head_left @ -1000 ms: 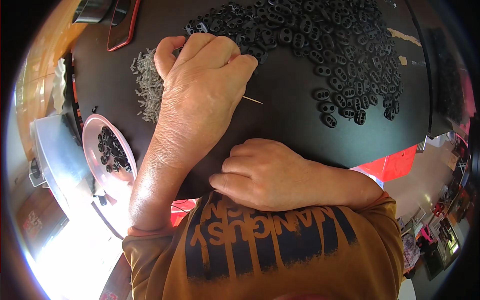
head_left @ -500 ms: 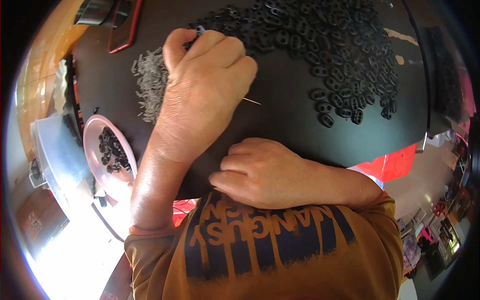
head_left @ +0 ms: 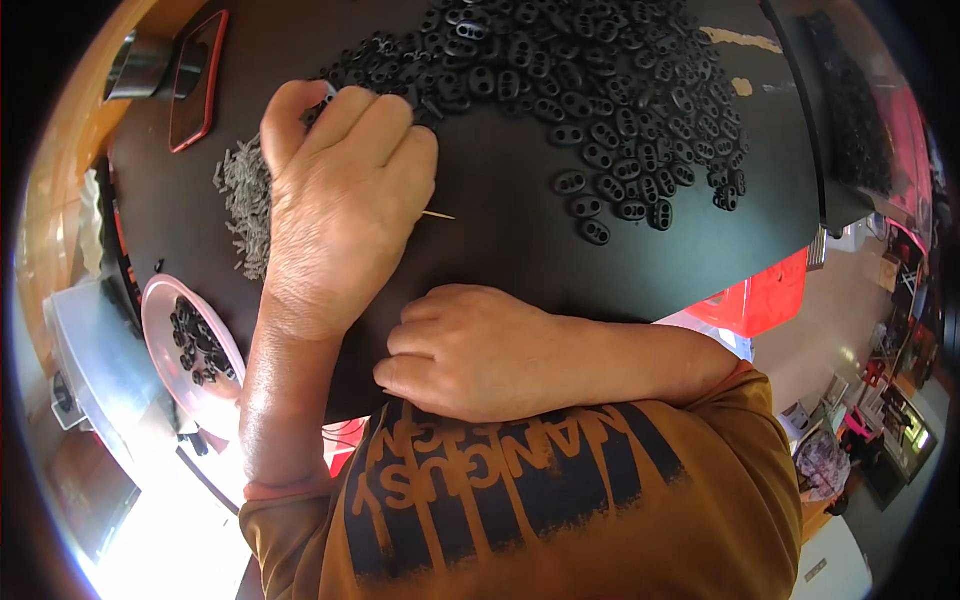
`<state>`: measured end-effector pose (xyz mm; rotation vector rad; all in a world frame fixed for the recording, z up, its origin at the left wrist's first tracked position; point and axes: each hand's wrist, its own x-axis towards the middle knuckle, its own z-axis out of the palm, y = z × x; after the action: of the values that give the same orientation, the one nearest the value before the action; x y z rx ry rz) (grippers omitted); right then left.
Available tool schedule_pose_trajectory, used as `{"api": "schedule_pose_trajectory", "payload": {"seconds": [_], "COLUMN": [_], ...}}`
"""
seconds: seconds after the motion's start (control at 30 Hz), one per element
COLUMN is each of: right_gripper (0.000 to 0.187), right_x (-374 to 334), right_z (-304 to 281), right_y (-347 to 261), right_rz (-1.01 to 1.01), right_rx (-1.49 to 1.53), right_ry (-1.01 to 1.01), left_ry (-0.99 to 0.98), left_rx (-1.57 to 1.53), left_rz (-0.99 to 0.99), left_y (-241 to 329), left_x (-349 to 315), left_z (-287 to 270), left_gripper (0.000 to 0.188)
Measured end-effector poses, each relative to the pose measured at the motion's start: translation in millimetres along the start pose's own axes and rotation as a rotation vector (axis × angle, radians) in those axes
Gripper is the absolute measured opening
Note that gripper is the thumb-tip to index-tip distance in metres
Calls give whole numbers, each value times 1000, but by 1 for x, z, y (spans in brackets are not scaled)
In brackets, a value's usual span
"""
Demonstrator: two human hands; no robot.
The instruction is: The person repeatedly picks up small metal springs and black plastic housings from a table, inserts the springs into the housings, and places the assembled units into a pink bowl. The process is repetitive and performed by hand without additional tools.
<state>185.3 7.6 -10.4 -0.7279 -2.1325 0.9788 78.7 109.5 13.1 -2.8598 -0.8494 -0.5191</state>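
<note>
I'd steady the left hand [head_left: 340, 195] beside the spring pile [head_left: 245, 195]; I can't tell what its curled fingers [head_left: 411, 160] hold.

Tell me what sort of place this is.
Probably a small workshop, or a home room used as one: a dark table bears a large heap of black two-holed parts and a pile of small grey pieces, and a pink bowl holds more black parts.

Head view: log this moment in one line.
left hand: curled beside grey pieces, fingertips hidden | right hand: curled near shirt, palm hidden | black parts: heaped ahead | pink bowl: holds black pieces
</note>
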Motion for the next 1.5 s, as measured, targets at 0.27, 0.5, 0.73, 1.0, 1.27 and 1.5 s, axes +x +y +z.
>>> {"api": "schedule_pose_trajectory", "payload": {"seconds": [0.27,0.5,0.73,1.0,1.27,1.5], "right_gripper": [8,22,19,15,10,15], "right_x": [2,6,10,8,26,64], "right_z": [-10,-9,-1,-1,6,-7], "right_y": [-3,-10,-13,-18,-23,2], "right_rz": [183,361,342,421,505,156], "right_rx": [162,768,819,615,472,-433], "right_ry": [378,711,657,542,329,119], "left_ry": [199,279,293,343,396,510], "left_rx": [-843,-1699,-1466,-824,-795,-1053], "left_rz": [-621,-986,-868,-585,-577,-922], "left_y": [6,22,33,41,37,40], "left_x": [-18,-54,-71,-89,-125,-146], "left_z": [-29,-42,-36,-34,-33,-30], "left_gripper": [8,11,4,31,32,22]}}
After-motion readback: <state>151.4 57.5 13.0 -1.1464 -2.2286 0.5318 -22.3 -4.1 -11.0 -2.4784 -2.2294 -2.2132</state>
